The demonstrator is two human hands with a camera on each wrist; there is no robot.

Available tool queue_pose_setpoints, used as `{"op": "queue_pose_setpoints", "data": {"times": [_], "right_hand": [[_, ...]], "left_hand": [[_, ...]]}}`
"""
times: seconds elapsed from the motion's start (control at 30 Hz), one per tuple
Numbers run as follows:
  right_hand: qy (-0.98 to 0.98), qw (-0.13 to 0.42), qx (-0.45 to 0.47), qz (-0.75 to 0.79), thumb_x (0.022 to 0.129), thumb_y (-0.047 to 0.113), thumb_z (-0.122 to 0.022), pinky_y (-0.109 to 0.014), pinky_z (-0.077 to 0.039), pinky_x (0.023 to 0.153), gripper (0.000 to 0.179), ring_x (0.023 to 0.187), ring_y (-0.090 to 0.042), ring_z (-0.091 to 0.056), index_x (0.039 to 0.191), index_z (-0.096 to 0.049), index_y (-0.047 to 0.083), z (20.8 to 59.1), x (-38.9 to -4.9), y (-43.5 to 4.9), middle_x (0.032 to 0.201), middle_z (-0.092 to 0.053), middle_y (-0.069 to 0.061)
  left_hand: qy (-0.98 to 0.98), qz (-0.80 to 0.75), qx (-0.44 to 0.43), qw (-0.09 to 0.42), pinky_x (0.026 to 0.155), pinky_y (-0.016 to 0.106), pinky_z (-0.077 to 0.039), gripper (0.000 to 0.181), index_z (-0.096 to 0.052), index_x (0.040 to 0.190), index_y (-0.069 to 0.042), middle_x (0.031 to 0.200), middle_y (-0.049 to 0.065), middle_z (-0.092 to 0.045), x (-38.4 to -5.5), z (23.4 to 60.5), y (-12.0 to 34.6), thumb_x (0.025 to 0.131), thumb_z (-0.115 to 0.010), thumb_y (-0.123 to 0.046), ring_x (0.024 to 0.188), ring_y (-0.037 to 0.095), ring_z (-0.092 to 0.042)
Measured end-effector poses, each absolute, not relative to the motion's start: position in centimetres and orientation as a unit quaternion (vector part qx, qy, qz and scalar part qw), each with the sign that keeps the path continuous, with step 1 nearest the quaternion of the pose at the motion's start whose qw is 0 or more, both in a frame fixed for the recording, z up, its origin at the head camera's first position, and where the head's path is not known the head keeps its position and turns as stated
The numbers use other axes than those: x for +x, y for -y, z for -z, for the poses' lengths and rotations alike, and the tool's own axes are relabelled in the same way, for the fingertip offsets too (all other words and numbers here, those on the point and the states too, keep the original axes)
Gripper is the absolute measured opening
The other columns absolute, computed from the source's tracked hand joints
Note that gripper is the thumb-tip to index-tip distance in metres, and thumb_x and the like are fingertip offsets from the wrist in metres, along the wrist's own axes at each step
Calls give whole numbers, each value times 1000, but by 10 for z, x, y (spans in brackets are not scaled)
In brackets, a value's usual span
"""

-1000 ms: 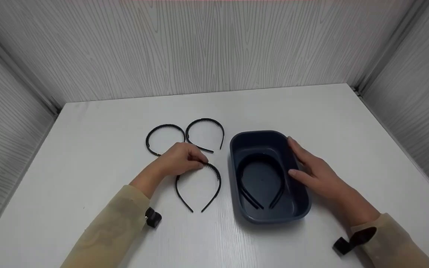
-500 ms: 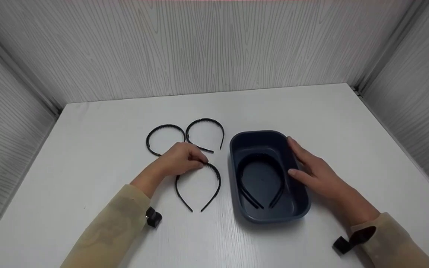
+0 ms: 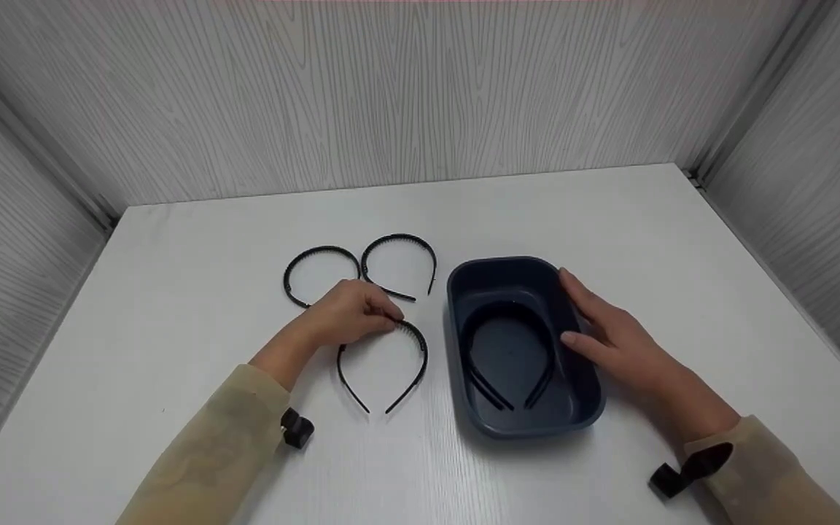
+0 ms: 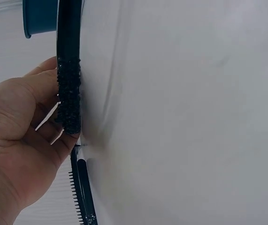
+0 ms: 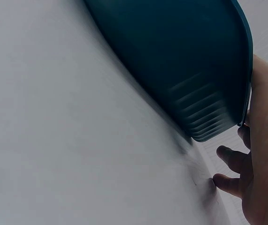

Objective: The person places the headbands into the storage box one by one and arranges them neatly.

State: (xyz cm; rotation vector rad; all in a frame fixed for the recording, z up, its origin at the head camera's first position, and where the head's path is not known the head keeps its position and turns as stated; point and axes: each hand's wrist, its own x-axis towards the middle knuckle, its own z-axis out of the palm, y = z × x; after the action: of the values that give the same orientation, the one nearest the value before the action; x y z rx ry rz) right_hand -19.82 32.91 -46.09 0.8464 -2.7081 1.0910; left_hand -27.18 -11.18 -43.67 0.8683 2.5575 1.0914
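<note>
My left hand point(image 3: 351, 313) pinches the top of a black headband point(image 3: 424, 357) between thumb and fingertips, its two ends towards me. The left wrist view shows this headband point(image 4: 69, 93) edge-on, with a textured band of small teeth. On the right stands a dark blue plastic basin point(image 3: 533, 430), and my right hand point(image 3: 620, 343) holds its right rim, thumb over the edge. Inside the basin, black headbands point(image 3: 485, 390) lie nested together, their number hard to make out. Behind my left hand, two more headbands lie on the table, a left one point(image 3: 321, 249) partly hidden and a right one point(image 3: 399, 237).
Everything stands on a white table point(image 3: 245, 233). A pale wood-grain panel point(image 3: 405, 95) rises along its back edge, with similar panels at both sides. A black wrist mount point(image 3: 297, 429) sits at my left cuff, another mount point(image 3: 668, 481) at my right.
The held headband has tilted slightly, its ends moving a little left and up. Both hands keep their places; the whole view has shifted slightly.
</note>
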Motion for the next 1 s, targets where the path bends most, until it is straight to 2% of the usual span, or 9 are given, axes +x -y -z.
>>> {"op": "queue_pose_setpoints", "data": {"times": [0.2, 0.33, 0.5, 0.7, 1.0], "right_hand": [[889, 50, 279, -360, 105, 19, -67, -18, -16, 124, 82, 160, -20, -21, 172, -19, 19, 461, -198, -328, 176, -20, 1], [890, 54, 284, -352, 105, 20, -67, -17, -16, 124, 82, 160, -19, -21, 171, -19, 18, 460, -199, -329, 176, -20, -1], [892, 59, 292, -340, 105, 20, -67, -16, -16, 123, 81, 160, -20, -21, 171, -20, 14, 459, -199, -329, 176, -21, -6], [893, 55, 290, -340, 106, 20, -66, -16, -16, 122, 81, 160, -20, -21, 171, -19, 15, 459, -198, -330, 176, -21, -5], [895, 62, 288, -337, 105, 20, -67, -15, -16, 122, 82, 159, -19, -22, 171, -19, 15, 460, -200, -330, 176, -21, -4]], "left_hand": [[-883, -359, 280, 110, 90, 37, -52, 15, -87, 104, -18, 108, -4, -78, -272, 427, 117, 94, -80, -9, 104, 17, -68], [-885, -356, 282, 102, 86, 37, -51, 17, -87, 105, -17, 107, -3, -78, -272, 418, 120, 95, -78, -7, 101, 19, -67], [-886, -352, 285, 101, 88, 37, -51, 18, -87, 107, -17, 109, -2, -78, -271, 408, 121, 96, -79, -6, 103, 19, -68], [-888, -353, 278, 96, 85, 36, -50, 16, -87, 107, -17, 110, -3, -78, -271, 397, 120, 96, -79, -8, 100, 18, -66], [-886, -361, 275, 96, 88, 39, -54, 17, -85, 112, -15, 118, -1, -76, -273, 366, 112, 98, -77, -8, 107, 20, -68]]}}
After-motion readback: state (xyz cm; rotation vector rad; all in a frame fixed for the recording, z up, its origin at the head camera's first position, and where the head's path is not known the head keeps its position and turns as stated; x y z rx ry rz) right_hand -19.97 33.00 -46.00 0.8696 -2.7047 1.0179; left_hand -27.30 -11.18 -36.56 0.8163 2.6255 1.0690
